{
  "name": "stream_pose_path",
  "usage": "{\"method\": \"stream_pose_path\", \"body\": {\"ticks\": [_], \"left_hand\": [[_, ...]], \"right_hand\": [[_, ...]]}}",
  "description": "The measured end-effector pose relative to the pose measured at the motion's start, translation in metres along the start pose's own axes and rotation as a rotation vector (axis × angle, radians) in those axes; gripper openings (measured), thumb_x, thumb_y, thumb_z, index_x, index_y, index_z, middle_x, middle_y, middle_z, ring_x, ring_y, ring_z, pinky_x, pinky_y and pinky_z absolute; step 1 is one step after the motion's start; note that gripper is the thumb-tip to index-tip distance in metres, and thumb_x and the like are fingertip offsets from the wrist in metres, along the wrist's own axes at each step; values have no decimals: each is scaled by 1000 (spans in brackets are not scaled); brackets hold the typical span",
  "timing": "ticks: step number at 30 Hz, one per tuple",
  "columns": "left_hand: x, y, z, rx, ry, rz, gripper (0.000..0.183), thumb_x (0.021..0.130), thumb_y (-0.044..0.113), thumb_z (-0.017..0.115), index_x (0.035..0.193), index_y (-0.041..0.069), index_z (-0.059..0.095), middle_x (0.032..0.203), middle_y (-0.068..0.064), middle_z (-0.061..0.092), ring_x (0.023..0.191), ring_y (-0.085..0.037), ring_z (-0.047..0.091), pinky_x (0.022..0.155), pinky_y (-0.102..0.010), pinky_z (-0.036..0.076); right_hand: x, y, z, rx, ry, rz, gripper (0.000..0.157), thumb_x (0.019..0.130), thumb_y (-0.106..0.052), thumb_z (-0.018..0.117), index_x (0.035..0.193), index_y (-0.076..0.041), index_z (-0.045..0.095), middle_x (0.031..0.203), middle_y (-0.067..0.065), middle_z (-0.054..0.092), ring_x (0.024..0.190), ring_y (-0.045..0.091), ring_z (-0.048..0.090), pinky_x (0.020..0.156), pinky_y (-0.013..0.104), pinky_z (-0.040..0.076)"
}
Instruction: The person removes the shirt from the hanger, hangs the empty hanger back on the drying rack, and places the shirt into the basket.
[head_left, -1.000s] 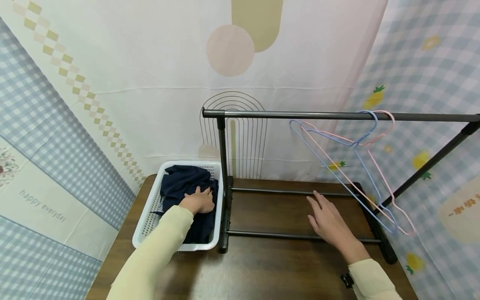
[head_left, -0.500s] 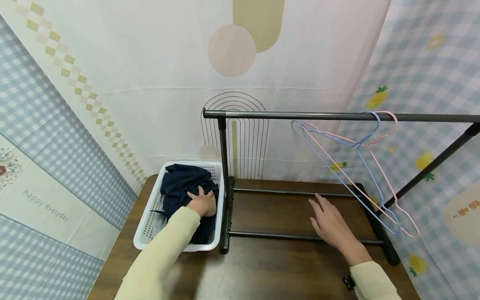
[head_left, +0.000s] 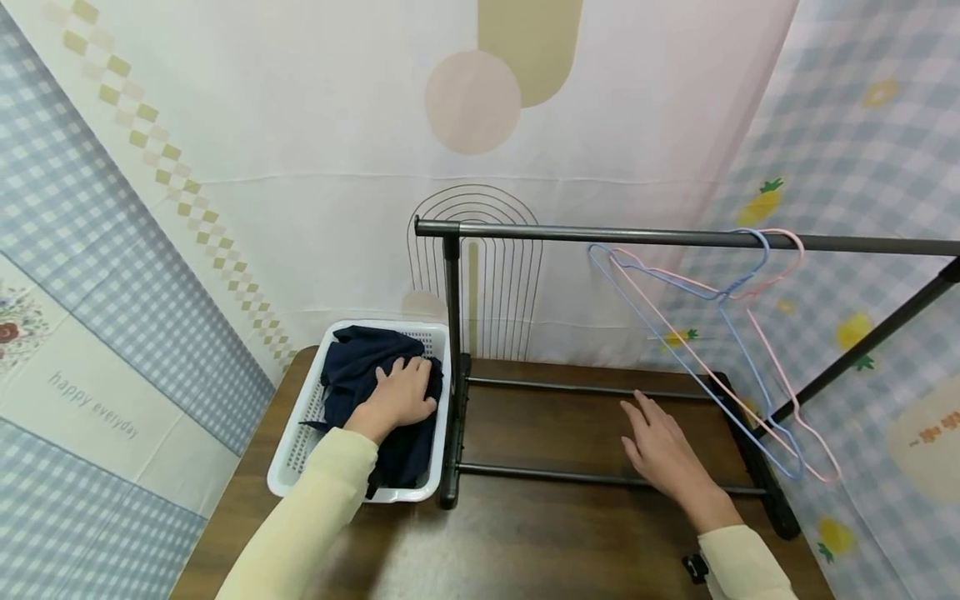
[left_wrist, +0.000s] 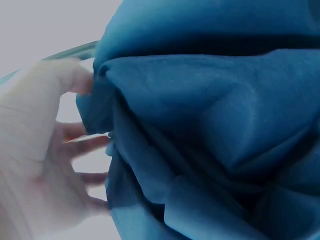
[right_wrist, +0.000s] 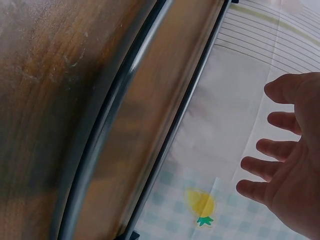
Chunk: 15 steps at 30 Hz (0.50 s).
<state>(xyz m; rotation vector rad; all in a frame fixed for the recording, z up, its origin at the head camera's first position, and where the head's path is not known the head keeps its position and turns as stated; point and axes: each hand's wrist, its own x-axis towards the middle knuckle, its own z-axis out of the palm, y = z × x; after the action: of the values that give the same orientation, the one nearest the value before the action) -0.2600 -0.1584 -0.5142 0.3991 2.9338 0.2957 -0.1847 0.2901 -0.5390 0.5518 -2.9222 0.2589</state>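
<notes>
Dark navy cloth (head_left: 358,350) lies bunched in a white plastic basket (head_left: 283,467) at the left; its kind of garment does not show. My left hand (head_left: 397,396) rests over the cloth's right side, fingers spread and touching it. In the left wrist view, the thumb and fingertips of that hand (left_wrist: 45,150) reach the edge of the folded cloth (left_wrist: 190,100), which hides some of the fingertips. My right hand (head_left: 663,454) hovers over the lower bars of a black clothes rack, fingers extended and apart, holding nothing. The right wrist view shows this hand (right_wrist: 295,150) with its fingers spread.
The black rack's top rail (head_left: 570,235) spans the middle and right. A blue hanger (head_left: 660,333) and a pink hanger (head_left: 765,333) hang from it at the right. The brown wooden table (head_left: 525,542) lies beneath, with patterned cloth walls behind and at both sides.
My left hand has shifted slightly on the cloth, its fingers now pointing further up the basket. The cloth's lower part has moved a little towards the front rim. My right hand stays nearly still.
</notes>
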Motion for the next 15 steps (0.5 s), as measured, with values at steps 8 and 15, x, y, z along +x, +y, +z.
{"method": "stream_pose_path", "body": {"ticks": [8,15], "left_hand": [[-2,2,4,126,-16,165,54,109,18,40,162,4,32,169,-13,30,156,-40,26,121,-67,26],[3,-2,20,180,-189,61,59,110,22,40,163,0,24,170,-16,26,158,-37,22,126,-63,18]], "right_hand": [[-3,-1,3,29,-1,-10,58,97,-15,70,147,4,48,158,34,37,141,54,41,109,71,39],[-6,0,-1,27,-21,13,59,97,-14,69,148,5,46,158,35,35,142,55,39,111,70,37]]}}
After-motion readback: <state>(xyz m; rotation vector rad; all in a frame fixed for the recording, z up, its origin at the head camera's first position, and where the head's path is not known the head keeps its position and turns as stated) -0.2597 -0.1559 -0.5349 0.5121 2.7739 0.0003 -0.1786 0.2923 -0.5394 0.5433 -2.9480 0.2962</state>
